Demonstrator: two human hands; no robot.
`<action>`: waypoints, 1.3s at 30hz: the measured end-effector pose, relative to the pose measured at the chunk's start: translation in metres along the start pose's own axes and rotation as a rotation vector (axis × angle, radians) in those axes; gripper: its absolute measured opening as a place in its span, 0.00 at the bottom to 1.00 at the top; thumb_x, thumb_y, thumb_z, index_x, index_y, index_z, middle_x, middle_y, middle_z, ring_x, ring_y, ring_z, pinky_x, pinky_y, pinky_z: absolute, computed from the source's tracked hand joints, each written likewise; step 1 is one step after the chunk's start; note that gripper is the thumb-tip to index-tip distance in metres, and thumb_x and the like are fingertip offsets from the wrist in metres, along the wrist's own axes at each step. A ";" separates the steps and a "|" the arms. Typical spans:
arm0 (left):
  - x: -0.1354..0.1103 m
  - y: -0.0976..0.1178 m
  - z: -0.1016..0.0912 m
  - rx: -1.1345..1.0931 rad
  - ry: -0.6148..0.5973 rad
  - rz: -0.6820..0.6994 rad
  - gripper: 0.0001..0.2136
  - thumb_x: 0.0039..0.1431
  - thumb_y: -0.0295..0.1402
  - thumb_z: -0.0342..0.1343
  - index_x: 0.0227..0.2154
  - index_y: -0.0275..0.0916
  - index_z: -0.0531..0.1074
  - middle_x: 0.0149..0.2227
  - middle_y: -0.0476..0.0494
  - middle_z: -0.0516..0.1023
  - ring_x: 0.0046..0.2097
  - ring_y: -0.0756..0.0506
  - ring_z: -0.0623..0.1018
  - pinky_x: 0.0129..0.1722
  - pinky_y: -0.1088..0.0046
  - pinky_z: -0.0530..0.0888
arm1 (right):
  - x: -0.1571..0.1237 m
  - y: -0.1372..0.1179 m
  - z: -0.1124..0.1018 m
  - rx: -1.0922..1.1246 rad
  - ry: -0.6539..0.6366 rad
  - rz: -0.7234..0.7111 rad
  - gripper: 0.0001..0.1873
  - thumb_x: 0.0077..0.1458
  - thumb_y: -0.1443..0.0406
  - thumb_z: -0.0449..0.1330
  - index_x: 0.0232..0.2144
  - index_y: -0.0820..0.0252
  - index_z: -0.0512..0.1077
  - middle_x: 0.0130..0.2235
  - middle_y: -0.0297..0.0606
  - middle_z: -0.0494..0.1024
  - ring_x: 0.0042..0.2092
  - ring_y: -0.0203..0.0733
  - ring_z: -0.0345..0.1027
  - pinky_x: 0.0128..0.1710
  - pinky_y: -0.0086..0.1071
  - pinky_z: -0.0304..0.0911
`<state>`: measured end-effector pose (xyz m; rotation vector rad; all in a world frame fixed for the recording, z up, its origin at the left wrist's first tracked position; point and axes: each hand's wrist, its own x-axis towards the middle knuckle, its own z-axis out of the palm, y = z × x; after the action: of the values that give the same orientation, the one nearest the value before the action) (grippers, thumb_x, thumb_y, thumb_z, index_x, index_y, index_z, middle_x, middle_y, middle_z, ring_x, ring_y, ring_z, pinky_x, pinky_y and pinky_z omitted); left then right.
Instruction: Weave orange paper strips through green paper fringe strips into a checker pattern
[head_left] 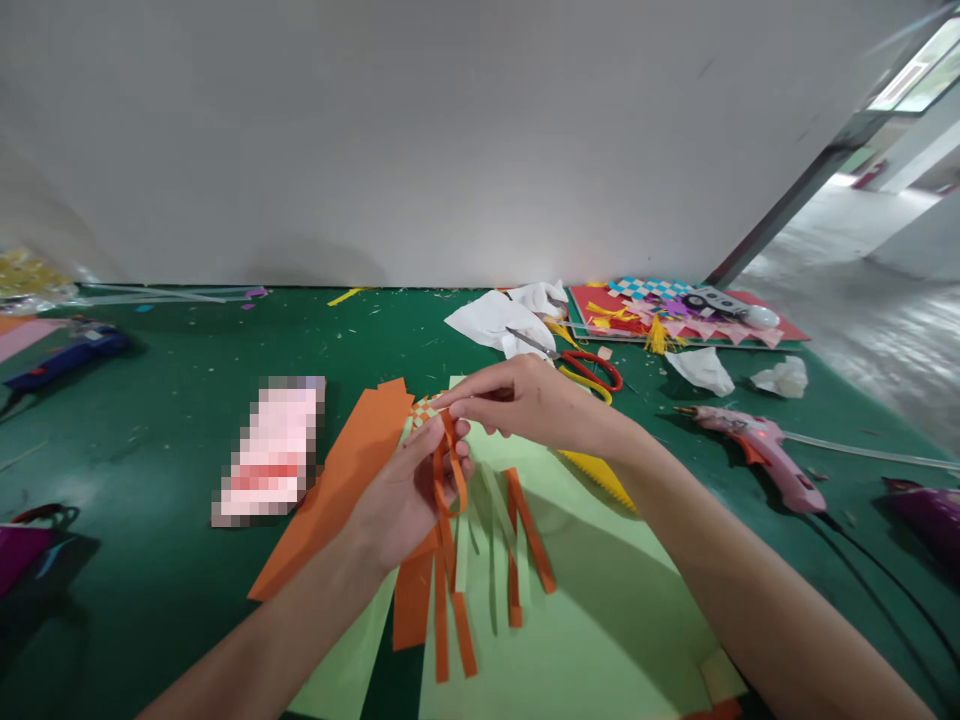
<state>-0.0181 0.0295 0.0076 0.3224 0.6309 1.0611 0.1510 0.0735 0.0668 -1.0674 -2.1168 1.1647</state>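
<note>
My left hand [405,495] is closed around a small orange-and-green checkered paper weave [424,410], with orange paper strips [451,480] looping and hanging from it. My right hand [529,405] meets it from the right, thumb and forefinger pinched at the upper end of an orange strip. Fingers partly hide the weave. Below, loose light green strips [495,575] and more orange ones lie on a large light green sheet [600,610]. An orange sheet [337,490] lies under and left of my left hand.
Red-handled scissors [592,368] lie beyond my right hand, near white crumpled paper [495,315]. A pink glue gun [757,450] with a cord rests at right, a blue glue gun [67,358] at left. Behind, a red board [780,325] bears paper pieces. A grey panel [450,140] closes the back.
</note>
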 end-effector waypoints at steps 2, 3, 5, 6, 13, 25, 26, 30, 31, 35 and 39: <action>0.001 0.000 -0.001 0.007 -0.010 0.002 0.04 0.59 0.28 0.59 0.35 0.35 0.76 0.32 0.47 0.77 0.32 0.52 0.77 0.32 0.79 0.77 | 0.000 0.001 -0.001 -0.032 0.008 0.011 0.15 0.58 0.64 0.55 0.44 0.56 0.78 0.25 0.31 0.74 0.25 0.29 0.59 0.24 0.24 0.52; 0.001 0.000 -0.002 0.010 -0.014 0.001 0.04 0.59 0.28 0.59 0.36 0.35 0.76 0.33 0.47 0.77 0.33 0.52 0.77 0.33 0.79 0.77 | 0.000 0.001 -0.002 -0.043 0.005 0.009 0.16 0.58 0.64 0.54 0.45 0.54 0.77 0.24 0.30 0.72 0.25 0.29 0.58 0.23 0.24 0.50; 0.001 0.000 -0.003 0.022 -0.019 0.005 0.05 0.59 0.29 0.59 0.37 0.35 0.76 0.34 0.47 0.77 0.35 0.52 0.77 0.35 0.78 0.78 | -0.001 0.001 -0.003 -0.048 -0.019 -0.002 0.17 0.58 0.66 0.54 0.46 0.54 0.77 0.23 0.29 0.71 0.24 0.29 0.56 0.22 0.24 0.49; 0.001 -0.001 -0.003 0.032 -0.018 0.006 0.05 0.59 0.29 0.59 0.36 0.35 0.76 0.34 0.47 0.77 0.35 0.51 0.78 0.36 0.77 0.78 | -0.001 0.001 -0.004 -0.044 -0.036 -0.007 0.17 0.57 0.67 0.53 0.45 0.54 0.77 0.24 0.29 0.72 0.24 0.29 0.56 0.23 0.24 0.49; 0.000 -0.002 -0.003 0.073 -0.014 0.019 0.05 0.57 0.31 0.61 0.35 0.36 0.76 0.34 0.47 0.77 0.35 0.51 0.78 0.37 0.76 0.78 | -0.005 -0.004 -0.007 -0.044 -0.081 -0.029 0.19 0.55 0.69 0.52 0.45 0.57 0.78 0.28 0.32 0.75 0.25 0.30 0.60 0.24 0.25 0.53; -0.001 -0.002 -0.004 0.180 -0.065 -0.041 0.08 0.53 0.33 0.65 0.35 0.37 0.77 0.29 0.48 0.76 0.33 0.51 0.77 0.36 0.78 0.75 | -0.004 -0.005 -0.011 -0.091 -0.057 -0.013 0.15 0.55 0.67 0.53 0.40 0.59 0.78 0.23 0.29 0.68 0.24 0.28 0.55 0.23 0.25 0.50; -0.002 -0.002 -0.005 0.202 -0.085 -0.045 0.07 0.53 0.33 0.65 0.34 0.37 0.77 0.29 0.48 0.76 0.33 0.51 0.76 0.35 0.78 0.75 | -0.005 -0.006 -0.012 -0.092 -0.071 -0.014 0.14 0.55 0.67 0.53 0.38 0.59 0.78 0.22 0.29 0.68 0.24 0.28 0.55 0.23 0.25 0.50; -0.004 -0.003 -0.006 0.279 -0.143 -0.047 0.07 0.52 0.35 0.66 0.31 0.37 0.78 0.29 0.48 0.76 0.32 0.52 0.76 0.33 0.80 0.73 | -0.007 -0.011 -0.019 -0.062 -0.178 -0.016 0.11 0.54 0.69 0.54 0.31 0.61 0.78 0.22 0.29 0.69 0.24 0.29 0.57 0.23 0.24 0.51; -0.004 -0.004 -0.007 0.295 -0.149 -0.047 0.08 0.51 0.35 0.66 0.31 0.37 0.78 0.29 0.48 0.76 0.32 0.52 0.76 0.32 0.80 0.72 | -0.008 -0.012 -0.020 -0.055 -0.199 -0.012 0.11 0.54 0.68 0.54 0.32 0.60 0.77 0.22 0.30 0.70 0.24 0.29 0.58 0.23 0.24 0.52; -0.004 -0.005 -0.010 0.332 -0.150 -0.068 0.09 0.50 0.36 0.67 0.30 0.37 0.77 0.28 0.48 0.76 0.31 0.51 0.76 0.29 0.79 0.71 | -0.009 -0.013 -0.023 -0.067 -0.229 -0.022 0.09 0.53 0.66 0.57 0.31 0.60 0.78 0.24 0.30 0.72 0.25 0.29 0.59 0.22 0.24 0.51; -0.004 -0.005 -0.010 0.358 -0.148 -0.080 0.08 0.49 0.36 0.67 0.28 0.37 0.77 0.27 0.48 0.75 0.30 0.51 0.76 0.29 0.79 0.70 | -0.010 -0.015 -0.022 -0.088 -0.253 -0.037 0.07 0.52 0.66 0.59 0.30 0.60 0.77 0.22 0.28 0.71 0.23 0.29 0.57 0.22 0.25 0.48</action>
<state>-0.0223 0.0232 -0.0019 0.6759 0.6936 0.8362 0.1663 0.0707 0.0900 -0.9559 -2.3912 1.2549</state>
